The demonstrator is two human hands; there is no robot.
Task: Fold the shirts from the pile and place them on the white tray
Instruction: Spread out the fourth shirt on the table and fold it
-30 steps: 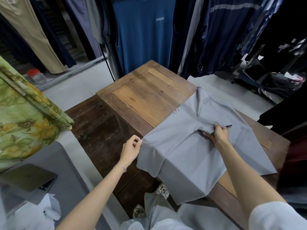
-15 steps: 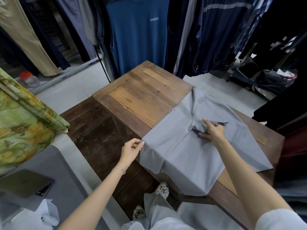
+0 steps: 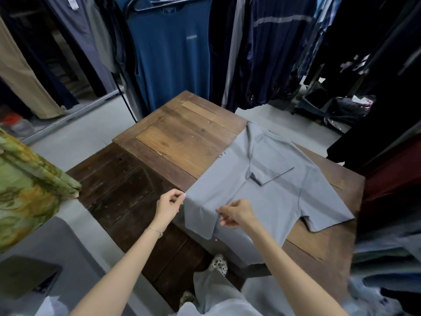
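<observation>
Grey collared shirt (image 3: 268, 192) spread on wooden desk (image 3: 182, 137); my left hand (image 3: 169, 205) and right hand (image 3: 237, 214) pinch its near sleeve, so I'd say folding has barely started.

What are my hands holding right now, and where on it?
Both pinch the grey shirt: left hand at its near-left edge, right hand at a fold beside it.

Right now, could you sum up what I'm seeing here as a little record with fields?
Item: grey shirt
Where: spread on the wooden table, its near part hanging over the edge
Left hand: pinches the shirt's side edge
Right hand: pinches a fold of fabric close beside it
Behind: hanging clothes
</observation>
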